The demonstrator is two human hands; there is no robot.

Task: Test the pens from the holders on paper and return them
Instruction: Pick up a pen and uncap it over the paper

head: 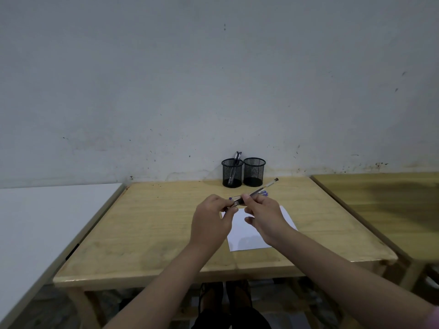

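Left hand [212,218]: we pinch the clear black-capped pen [259,189] at its near end.
Right hand [263,216]: we grip its barrel above the white paper sheet [247,236].

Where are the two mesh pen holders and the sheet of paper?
Left holder [232,173], head view, on its mesh wall.
Right holder [254,172], head view, on its mesh wall.
Paper [247,238], head view, on its bare near part.

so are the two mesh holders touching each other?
Cannot tell. In the head view the left holder and right holder stand side by side with rims meeting or nearly so; no plain gap or contact shows.
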